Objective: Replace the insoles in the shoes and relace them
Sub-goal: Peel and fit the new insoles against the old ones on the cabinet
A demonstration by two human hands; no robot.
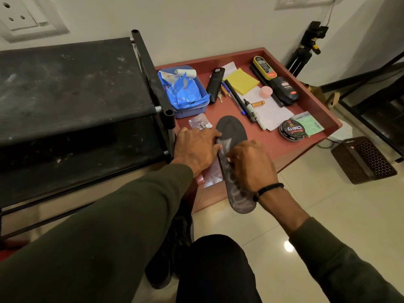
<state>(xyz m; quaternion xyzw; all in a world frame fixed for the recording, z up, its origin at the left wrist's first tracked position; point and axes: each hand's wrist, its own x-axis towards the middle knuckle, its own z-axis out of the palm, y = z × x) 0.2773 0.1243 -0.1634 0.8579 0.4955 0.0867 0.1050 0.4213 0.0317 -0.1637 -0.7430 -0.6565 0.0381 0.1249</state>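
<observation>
A dark grey insole (232,130) with faded white print lies lengthwise on the red-brown low table (273,147), its heel end hanging over the table's near edge. My left hand (194,145) lies at the insole's left side, fingers extended onto its edge. My right hand (251,165) sits over the insole's middle with fingers curled onto it. A clear plastic sleeve (213,173) lies under the insole on its left. A black shoe (175,248) stands on the floor beneath my left arm, mostly hidden.
A black shoe rack (72,88) stands at the left. On the table lie a blue tray of packets (185,92), a remote (215,84), pens, yellow notes (241,80), polish bottles (277,84) and a polish tin (291,130). A brown basket (364,159) sits on the tiled floor.
</observation>
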